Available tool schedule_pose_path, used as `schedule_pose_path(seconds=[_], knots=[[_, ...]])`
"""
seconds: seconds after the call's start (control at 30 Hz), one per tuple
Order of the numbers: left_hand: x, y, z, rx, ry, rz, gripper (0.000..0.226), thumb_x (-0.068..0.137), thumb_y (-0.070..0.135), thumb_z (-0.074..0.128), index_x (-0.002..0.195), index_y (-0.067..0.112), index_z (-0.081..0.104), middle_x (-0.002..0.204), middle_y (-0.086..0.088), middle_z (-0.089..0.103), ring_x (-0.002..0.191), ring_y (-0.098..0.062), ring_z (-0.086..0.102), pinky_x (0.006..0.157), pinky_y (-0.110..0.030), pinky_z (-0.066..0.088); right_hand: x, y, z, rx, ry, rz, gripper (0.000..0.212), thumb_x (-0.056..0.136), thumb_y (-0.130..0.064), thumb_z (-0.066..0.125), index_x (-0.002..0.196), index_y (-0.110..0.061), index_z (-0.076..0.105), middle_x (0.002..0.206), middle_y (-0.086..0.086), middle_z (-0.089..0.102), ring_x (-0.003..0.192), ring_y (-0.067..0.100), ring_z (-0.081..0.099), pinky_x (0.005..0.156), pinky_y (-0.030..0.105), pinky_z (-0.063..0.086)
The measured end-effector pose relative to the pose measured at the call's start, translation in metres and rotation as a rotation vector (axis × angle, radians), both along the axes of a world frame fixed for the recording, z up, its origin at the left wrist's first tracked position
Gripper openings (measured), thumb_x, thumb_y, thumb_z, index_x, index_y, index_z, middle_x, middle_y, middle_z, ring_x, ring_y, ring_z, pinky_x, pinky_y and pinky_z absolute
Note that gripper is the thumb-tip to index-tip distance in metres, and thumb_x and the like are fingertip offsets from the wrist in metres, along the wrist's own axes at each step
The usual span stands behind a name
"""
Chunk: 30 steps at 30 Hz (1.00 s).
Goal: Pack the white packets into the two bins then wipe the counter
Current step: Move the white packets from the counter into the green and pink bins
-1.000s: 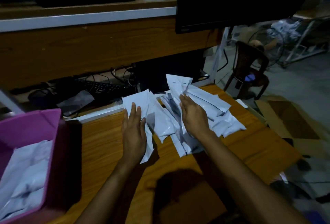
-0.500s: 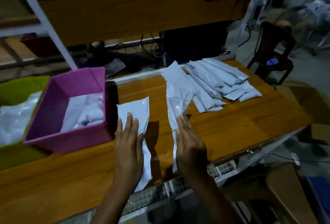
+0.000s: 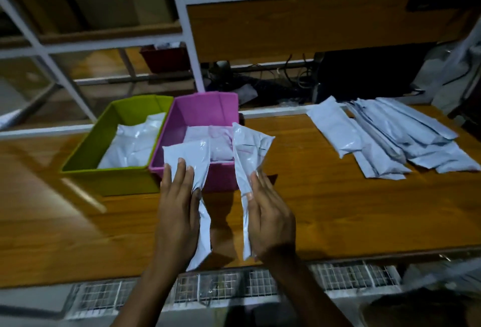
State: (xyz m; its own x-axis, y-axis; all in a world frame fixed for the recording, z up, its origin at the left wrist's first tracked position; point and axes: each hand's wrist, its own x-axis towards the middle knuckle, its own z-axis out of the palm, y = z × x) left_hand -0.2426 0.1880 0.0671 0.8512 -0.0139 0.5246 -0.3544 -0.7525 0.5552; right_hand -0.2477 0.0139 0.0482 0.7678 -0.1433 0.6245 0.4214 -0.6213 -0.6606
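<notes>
My left hand (image 3: 178, 209) holds a long white packet (image 3: 191, 160) whose upper end reaches over the front wall of the pink bin (image 3: 205, 108). My right hand (image 3: 270, 212) grips a second white packet (image 3: 247, 147) by its lower half, its top above the pink bin's right front corner. The pink bin has white packets inside. A green bin (image 3: 114, 170) to its left also holds white packets. A pile of several white packets (image 3: 385, 139) lies on the wooden counter (image 3: 338, 209) at the right.
White metal shelf posts (image 3: 182, 27) and wooden shelves rise behind the bins. Dark cables and a black box (image 3: 364, 74) sit behind the counter. A wire mesh tray (image 3: 260, 285) runs under the counter's front edge.
Both hands have carried their packets left and away from the counter top, up to the pink bin. The view has swung left, bringing the green bin fully into sight.
</notes>
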Motion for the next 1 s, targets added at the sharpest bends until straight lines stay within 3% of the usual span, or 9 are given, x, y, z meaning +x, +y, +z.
schedule_pose_path(seconds=[0.1,0.27,0.43,0.5,0.6,0.67,0.7,0.77,1.0], knots=[[0.040,0.022,0.013,0.048,0.005,0.030,0.051,0.103,0.034,0.031,0.148,0.010,0.035,0.159,0.004,0.020,0.151,-0.019,0.003,0.121,-0.033,0.015,0.033,0.024,0.024,-0.018,0.063,0.016,0.041,0.099,-0.023,0.044,0.137,-0.008,0.051,0.141,0.003,0.050,0.135,0.013,0.041,0.108,0.016,0.033],[0.132,0.049,0.023,0.166,0.031,-0.011,0.050,0.102,0.030,0.035,0.146,0.009,0.039,0.158,-0.003,0.025,0.150,-0.025,0.007,0.119,-0.038,0.019,0.111,0.062,0.060,-0.102,0.164,0.023,0.043,0.102,-0.025,0.041,0.141,-0.009,0.044,0.146,0.009,0.047,0.137,0.020,0.040,0.108,0.031,0.039],[0.236,0.056,0.012,0.445,0.106,-0.010,0.028,0.095,0.008,0.047,0.117,-0.006,0.058,0.130,-0.028,0.055,0.126,-0.048,0.045,0.114,-0.052,0.029,0.210,0.095,0.066,-0.356,0.333,-0.090,0.030,0.098,-0.015,0.047,0.125,-0.007,0.054,0.127,0.014,0.060,0.102,0.027,0.064,0.074,0.034,0.054],[0.274,0.059,-0.010,0.511,0.272,0.002,0.026,0.087,0.007,0.050,0.110,-0.004,0.059,0.123,-0.028,0.057,0.123,-0.048,0.045,0.115,-0.051,0.025,0.242,0.101,0.053,-0.431,0.484,-0.086,0.020,0.095,-0.011,0.048,0.111,-0.005,0.059,0.115,0.016,0.062,0.093,0.032,0.064,0.067,0.036,0.051],[0.312,0.067,-0.055,0.691,0.573,-0.010,0.047,0.087,0.027,0.046,0.126,0.001,0.049,0.136,-0.025,0.048,0.132,-0.048,0.033,0.117,-0.053,0.017,0.270,0.100,0.007,-0.610,0.641,0.006,0.029,0.099,-0.012,0.037,0.122,-0.005,0.053,0.127,0.024,0.057,0.110,0.038,0.057,0.087,0.042,0.049],[0.311,0.060,-0.073,0.752,0.712,-0.053,0.066,0.093,0.034,0.043,0.144,-0.003,0.026,0.151,-0.031,0.024,0.141,-0.052,0.015,0.118,-0.056,0.009,0.276,0.097,-0.024,-0.753,0.795,0.055,0.050,0.102,-0.023,0.031,0.148,-0.009,0.024,0.151,0.034,0.022,0.139,0.048,0.026,0.114,0.053,0.025],[0.308,0.056,-0.078,0.744,0.791,-0.074,0.070,0.097,0.035,0.038,0.150,-0.002,0.011,0.157,-0.032,0.006,0.144,-0.051,0.002,0.118,-0.054,0.003,0.278,0.097,-0.035,-0.804,0.856,0.060,0.057,0.102,-0.027,0.031,0.153,-0.013,0.011,0.155,0.035,0.006,0.143,0.049,0.010,0.117,0.055,0.011],[0.304,0.051,-0.088,0.733,0.891,-0.082,0.069,0.102,0.035,0.026,0.152,0.003,-0.007,0.158,-0.026,-0.016,0.144,-0.047,-0.015,0.119,-0.051,-0.006,0.278,0.099,-0.045,-0.872,0.855,0.046,0.062,0.102,-0.032,0.032,0.154,-0.017,0.002,0.156,0.033,-0.005,0.144,0.049,-0.002,0.116,0.057,0.001],[0.312,0.049,-0.077,0.741,1.033,-0.129,0.069,0.101,0.031,0.027,0.152,0.006,-0.014,0.157,-0.022,-0.023,0.145,-0.043,-0.020,0.118,-0.050,-0.007,0.285,0.100,-0.047,-0.863,0.910,0.055,0.062,0.103,-0.036,0.028,0.154,-0.021,-0.002,0.157,0.028,-0.010,0.146,0.045,-0.007,0.117,0.056,0.000]])
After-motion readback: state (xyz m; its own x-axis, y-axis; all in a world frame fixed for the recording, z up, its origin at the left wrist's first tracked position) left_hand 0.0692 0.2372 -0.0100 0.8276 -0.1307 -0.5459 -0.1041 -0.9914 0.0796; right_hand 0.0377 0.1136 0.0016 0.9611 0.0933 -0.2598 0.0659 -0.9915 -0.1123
